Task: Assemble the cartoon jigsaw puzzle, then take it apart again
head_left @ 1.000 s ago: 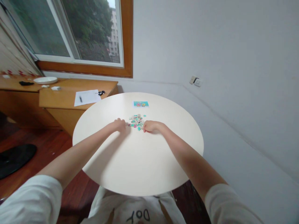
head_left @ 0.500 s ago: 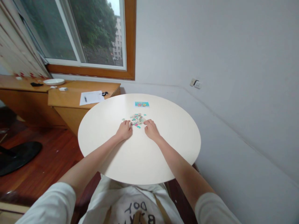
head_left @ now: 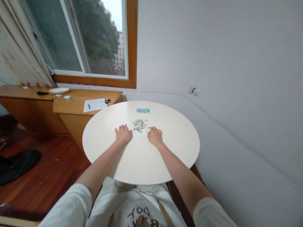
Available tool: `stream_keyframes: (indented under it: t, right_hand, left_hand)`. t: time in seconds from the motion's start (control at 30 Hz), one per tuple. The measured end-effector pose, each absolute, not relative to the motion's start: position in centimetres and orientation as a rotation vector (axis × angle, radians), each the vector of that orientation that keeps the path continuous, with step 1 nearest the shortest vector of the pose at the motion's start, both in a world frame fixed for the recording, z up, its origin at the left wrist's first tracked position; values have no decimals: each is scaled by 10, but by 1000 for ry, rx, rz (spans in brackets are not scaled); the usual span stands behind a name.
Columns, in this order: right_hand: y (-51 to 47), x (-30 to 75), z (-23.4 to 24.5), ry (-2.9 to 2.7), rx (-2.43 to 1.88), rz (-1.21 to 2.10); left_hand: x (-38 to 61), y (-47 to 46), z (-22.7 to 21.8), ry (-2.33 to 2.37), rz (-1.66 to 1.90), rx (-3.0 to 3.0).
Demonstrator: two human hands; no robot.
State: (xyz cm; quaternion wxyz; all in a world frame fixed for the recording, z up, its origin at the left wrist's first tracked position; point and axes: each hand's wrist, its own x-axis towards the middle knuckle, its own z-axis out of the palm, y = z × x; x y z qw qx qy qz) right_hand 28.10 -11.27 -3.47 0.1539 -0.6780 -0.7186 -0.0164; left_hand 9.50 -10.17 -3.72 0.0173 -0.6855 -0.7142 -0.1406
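Observation:
A small heap of jigsaw puzzle pieces (head_left: pixel 140 124), grey-white, teal and pink, lies near the middle of the round white table (head_left: pixel 142 160). Left of the heap, my left hand (head_left: pixel 123 134) rests palm down with its fingers spread; a loose piece peeks out beyond its fingertips. My right hand (head_left: pixel 155 136) sits on the right side, fingers apart and slightly bent, its fingertips at a small piece next to the heap. Whether they touch that piece is hard to see. Behind the heap lies a blue picture card (head_left: pixel 143 110) with colourful figures.
To the left, a wooden desk (head_left: pixel 73 105) carries a white sheet of paper (head_left: pixel 94 105), a dark item like keys (head_left: pixel 108 101) and a white plate (head_left: pixel 59 90). A white wall (head_left: pixel 227 78) runs along the back and right. A black round base (head_left: pixel 21 165) stands on the floor.
Both hands have drawn apart, away from the heap; the left fingers have spread out. The camera view has tilted up a little, so everything sits lower in the picture.

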Motion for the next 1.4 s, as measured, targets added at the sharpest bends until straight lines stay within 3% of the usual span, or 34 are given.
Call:
stream_keyframes:
  t: [0.27,0.53,0.8,1.13,1.27,1.4]
  right_hand:
    - [-107,281,-38,-2094,-1993,42]
    - [-106,278,-35,-2182,-2025,199]
    - [-104,273,-32,-2168,-2098,285]
    - [-102,255,-34,-1992,-2153,304]
    - [-95,276,-14,-2077,-2062,451]
    - [-94,306,17,-2291,-1795,82]
  left_hand:
    - [96,-87,-36,-2075,-258,-2375]
    - [99,-82,-32,-2251,-287,-2279]
    - [97,-87,-30,-2035,-320,-2499]
    - [100,-97,-39,-2140,-474,-2276]
    - [88,-94,-26,-2098,-278,-2469]
    - [70,-94,4,-1912,-167,-2557]
